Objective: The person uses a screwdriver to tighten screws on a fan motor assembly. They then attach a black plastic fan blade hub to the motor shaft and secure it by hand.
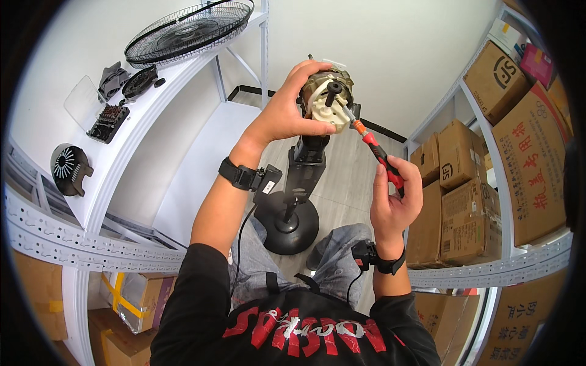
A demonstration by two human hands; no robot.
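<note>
A fan's bare motor head (319, 97), with a cream plastic gear housing (329, 114) and a black knob (334, 87), tops a black stand (305, 171) on a round base (287, 222). My left hand (284, 110) wraps around the motor's left side, thumb along the lower edge of the housing. In my right hand (395, 198) is a red and black screwdriver (379, 150), gripped by its handle end. Its shaft slants up to the right side of the housing. Whether the tip sits in a screw is too small to tell.
On the white shelf at left (131, 116) lie a fan grille with blade (189, 27), a black ring-shaped part (140, 82), a bit set (108, 124), a grey cloth (113, 80) and a black motor cover (71, 169). Cardboard boxes (465, 222) fill the right-hand shelves. A wall stands behind the fan.
</note>
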